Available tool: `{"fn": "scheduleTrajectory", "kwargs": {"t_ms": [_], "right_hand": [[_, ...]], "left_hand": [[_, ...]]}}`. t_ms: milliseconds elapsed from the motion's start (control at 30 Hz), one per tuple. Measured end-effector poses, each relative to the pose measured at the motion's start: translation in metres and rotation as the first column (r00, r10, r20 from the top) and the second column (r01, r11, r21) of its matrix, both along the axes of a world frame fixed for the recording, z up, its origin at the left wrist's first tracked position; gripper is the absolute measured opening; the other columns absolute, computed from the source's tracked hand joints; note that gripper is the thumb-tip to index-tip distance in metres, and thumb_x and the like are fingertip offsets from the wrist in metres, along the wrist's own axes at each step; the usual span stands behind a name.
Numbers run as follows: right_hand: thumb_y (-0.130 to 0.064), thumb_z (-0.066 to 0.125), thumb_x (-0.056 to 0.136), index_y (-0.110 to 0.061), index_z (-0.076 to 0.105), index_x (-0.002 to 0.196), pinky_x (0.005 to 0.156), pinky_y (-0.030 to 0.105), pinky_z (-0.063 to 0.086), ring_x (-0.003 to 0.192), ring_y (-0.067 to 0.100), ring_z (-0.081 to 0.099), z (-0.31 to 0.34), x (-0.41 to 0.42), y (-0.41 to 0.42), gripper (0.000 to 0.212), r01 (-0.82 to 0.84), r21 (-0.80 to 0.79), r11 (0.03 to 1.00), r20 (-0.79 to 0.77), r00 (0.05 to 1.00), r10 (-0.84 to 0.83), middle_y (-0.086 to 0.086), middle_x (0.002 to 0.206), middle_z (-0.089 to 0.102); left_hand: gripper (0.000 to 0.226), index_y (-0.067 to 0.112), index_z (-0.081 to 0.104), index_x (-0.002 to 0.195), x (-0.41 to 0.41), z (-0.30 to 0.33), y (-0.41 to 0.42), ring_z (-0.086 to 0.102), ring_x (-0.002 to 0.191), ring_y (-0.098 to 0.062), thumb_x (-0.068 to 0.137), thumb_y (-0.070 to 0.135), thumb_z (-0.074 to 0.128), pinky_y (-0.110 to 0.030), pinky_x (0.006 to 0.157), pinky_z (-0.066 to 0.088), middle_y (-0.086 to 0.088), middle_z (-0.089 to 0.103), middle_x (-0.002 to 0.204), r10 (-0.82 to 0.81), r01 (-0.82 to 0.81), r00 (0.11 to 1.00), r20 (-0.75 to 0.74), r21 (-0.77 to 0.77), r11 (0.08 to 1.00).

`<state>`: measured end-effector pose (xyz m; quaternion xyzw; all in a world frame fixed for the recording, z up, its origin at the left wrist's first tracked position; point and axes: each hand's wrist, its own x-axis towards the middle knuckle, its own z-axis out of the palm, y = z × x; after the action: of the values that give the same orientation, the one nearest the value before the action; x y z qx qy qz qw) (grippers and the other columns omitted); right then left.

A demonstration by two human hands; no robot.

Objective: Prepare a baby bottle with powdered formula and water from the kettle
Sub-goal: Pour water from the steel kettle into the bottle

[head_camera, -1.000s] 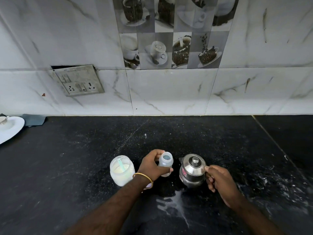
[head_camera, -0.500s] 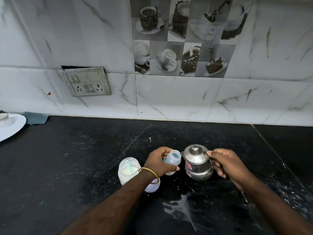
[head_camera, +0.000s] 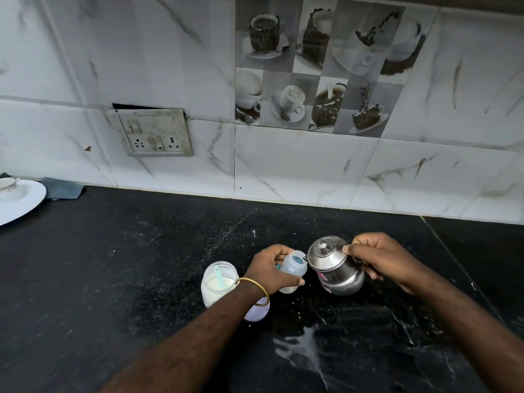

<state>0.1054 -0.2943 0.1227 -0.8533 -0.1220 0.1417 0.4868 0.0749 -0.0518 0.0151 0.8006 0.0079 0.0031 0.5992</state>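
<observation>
While a white spill [head_camera: 304, 353] lies nearest on the black counter [head_camera: 113, 279], the left hand [head_camera: 270, 269] curls round the open baby bottle [head_camera: 293, 270] just beyond it, at about 12 o'clock from the spill. The right hand [head_camera: 380, 258] grips the handle of the steel kettle [head_camera: 333, 265], tilted with its spout touching the bottle's mouth from 3 o'clock. At the bottle's 9 o'clock stands the powder jar [head_camera: 217, 282], holding a scoop [head_camera: 219, 276]. Farther, at 10 o'clock, rests a white plate [head_camera: 19, 202].
</observation>
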Motion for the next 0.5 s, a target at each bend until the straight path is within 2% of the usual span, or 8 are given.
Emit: {"fn": "scheduleTrajectory", "kwargs": {"t_ms": [167,367,500], "right_hand": [[-0.015,0.066,0.092,-0.005,0.059,0.063,0.039,0.019,0.032,0.037,0.012,0.041,0.013,0.005,0.004,0.031,-0.075,-0.077,0.994,0.028,0.997,0.077,0.008,0.048,0.046],[-0.019,0.07,0.09,-0.015,0.053,0.057,0.042,0.02,0.033,0.039,0.012,0.043,0.027,0.011,0.011,0.037,-0.129,-0.2,0.971,0.05,0.989,0.141,0.001,0.046,0.048],[-0.02,0.07,0.09,-0.016,0.053,0.058,0.043,0.022,0.034,0.039,0.011,0.044,0.033,0.014,0.013,0.037,-0.158,-0.231,0.96,0.056,0.983,0.176,0.001,0.049,0.049]], "left_hand": [[0.059,0.026,0.067,0.102,0.002,-0.003,0.001,0.068,0.1,-0.017,0.051,0.021,0.096,-0.032,0.092,0.057,0.003,0.072,0.105,-0.008,0.008,1.0,-0.01,0.002,1.0],[0.056,0.029,0.067,0.098,0.001,-0.004,0.0,0.069,0.099,-0.017,0.051,0.018,0.095,-0.029,0.091,0.057,0.002,0.073,0.103,-0.016,0.016,1.0,0.007,0.0,1.0],[0.055,0.031,0.067,0.097,0.003,-0.003,0.0,0.069,0.097,-0.015,0.052,0.018,0.095,-0.026,0.089,0.057,0.003,0.073,0.102,-0.029,0.029,1.0,0.012,-0.012,1.0]]}}
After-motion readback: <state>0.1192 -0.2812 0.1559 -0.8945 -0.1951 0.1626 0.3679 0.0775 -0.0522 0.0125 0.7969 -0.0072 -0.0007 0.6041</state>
